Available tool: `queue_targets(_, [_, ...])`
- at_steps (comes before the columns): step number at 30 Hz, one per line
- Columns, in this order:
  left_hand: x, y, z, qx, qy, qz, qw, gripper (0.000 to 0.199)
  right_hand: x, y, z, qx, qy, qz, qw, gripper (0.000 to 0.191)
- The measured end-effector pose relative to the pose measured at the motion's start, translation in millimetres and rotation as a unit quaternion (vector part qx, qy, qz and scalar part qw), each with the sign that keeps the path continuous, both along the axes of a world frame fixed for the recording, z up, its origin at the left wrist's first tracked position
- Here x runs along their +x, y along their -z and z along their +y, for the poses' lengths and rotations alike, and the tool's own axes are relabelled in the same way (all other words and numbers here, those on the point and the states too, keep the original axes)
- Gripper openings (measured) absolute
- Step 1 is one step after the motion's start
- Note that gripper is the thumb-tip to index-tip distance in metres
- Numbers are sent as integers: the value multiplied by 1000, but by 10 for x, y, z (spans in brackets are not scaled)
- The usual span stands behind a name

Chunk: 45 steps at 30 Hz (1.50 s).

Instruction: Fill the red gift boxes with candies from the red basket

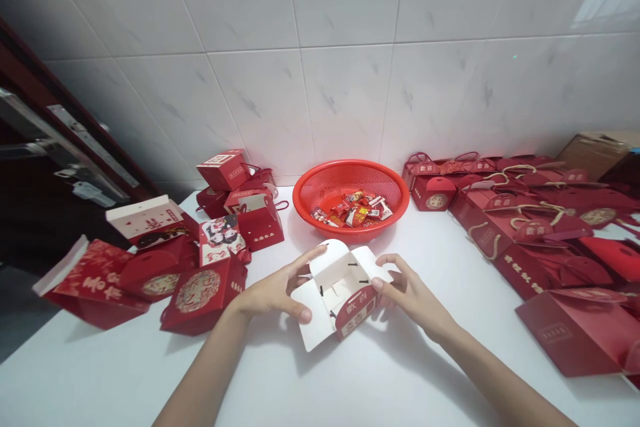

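Note:
An opened red gift box [356, 311] with a white inside stands on the white table between my hands, its flaps folded outward. My left hand [283, 288] grips its left side, thumb on the left flap and fingers behind the far flap. On the other side, my right hand [407, 293] pinches the right flap between thumb and fingers. The visible inside of the box shows bare white card and dark slots. Just behind it is a red plastic basket [350, 235] with several wrapped candies [357, 209] in it.
Several red gift boxes [205, 297] of different designs stand at the left. Rows of closed red boxes [505, 210] with cord handles fill the right. A cardboard box [595, 157] sits at the far right. A tiled wall [345, 100] rises behind the table [280, 380]; a dark door [30, 180] is at left.

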<state>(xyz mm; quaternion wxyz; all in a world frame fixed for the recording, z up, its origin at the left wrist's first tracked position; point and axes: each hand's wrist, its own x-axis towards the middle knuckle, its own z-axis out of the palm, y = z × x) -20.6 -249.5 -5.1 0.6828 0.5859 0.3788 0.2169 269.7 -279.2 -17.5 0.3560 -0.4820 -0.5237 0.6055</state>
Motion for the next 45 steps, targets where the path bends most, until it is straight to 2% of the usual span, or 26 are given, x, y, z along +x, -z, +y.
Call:
queue_targets(5, [-2, 204, 6, -10, -10, -24, 1000, 141, 56, 6, 53, -55, -42, 52, 996, 62])
queue_targets(8, [-2, 231, 25, 19, -16, -17, 1000, 137, 128, -32, 110, -81, -75, 85, 990, 62])
queue_targets(10, [-7, 240, 45, 31, -14, -14, 999, 135, 174, -33, 137, -90, -97, 105, 986, 69])
queue_targets(15, [-10, 271, 103, 24, -8, -5, 1000, 134, 233, 78, 167, -91, -134, 116, 980, 84])
queue_targets(18, [-2, 273, 142, 43, -15, -8, 999, 129, 198, 168, 175, -56, -132, 121, 982, 83])
queue_targets(21, [-2, 268, 182, 37, -41, -10, 998, 131, 123, 252, 208, 9, -115, 118, 986, 78])
queue_targets(29, [-28, 281, 201, 56, -89, 1, 994, 132, 7, 432, 329, 133, -74, 31, 988, 68])
queue_targets(33, [-119, 198, 170, 116, -87, 48, 988, 122, 78, 396, 318, 189, -89, -21, 978, 74])
queue_targets(38, [-200, 11, 129, 182, -63, 133, 972, 109, 175, 268, 352, 228, -112, -56, 966, 77])
queue_targets(42, [-168, -213, 56, 240, -73, 203, 947, 90, 229, 133, 426, 275, -101, -73, 953, 64])
queue_targets(45, [-119, -441, 60, 321, -96, 236, 912, 69, 280, -21, 565, 296, -46, -60, 952, 51])
